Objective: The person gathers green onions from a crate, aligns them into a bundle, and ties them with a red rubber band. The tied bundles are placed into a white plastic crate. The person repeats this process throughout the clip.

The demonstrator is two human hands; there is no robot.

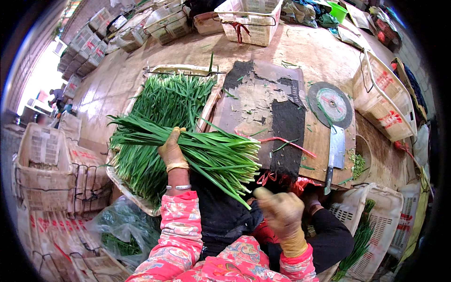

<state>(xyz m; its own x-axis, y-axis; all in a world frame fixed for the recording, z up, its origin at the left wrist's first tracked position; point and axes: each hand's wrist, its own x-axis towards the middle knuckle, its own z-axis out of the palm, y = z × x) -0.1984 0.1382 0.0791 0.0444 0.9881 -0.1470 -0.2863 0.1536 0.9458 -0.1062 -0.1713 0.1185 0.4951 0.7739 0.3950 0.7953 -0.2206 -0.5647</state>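
Observation:
My left hand (172, 149), in a thin yellowish glove, is closed round a large bundle of green garlic chives (218, 149). The leaves point left and the pale cut ends point right. Beneath the leaves stands a plastic crate (119, 181) filled with more chives (169, 102). My right hand (282, 211), gloved as well and blurred, is just below the cut ends, apart from them; its fingers are curled, and whether they hold anything is unclear. Right of the bundle, a red tie strip (282, 138) lies on a worn board with a torn dark covering (287, 130).
A cleaver (337, 149) and a round disc (331, 104) lie on the wooden board at right. White crates stand at the top (246, 30), the right (384, 95) and the left (45, 176). Another person's dark sleeve (331, 239) is beside my right arm. Plastic bag (123, 225) at lower left.

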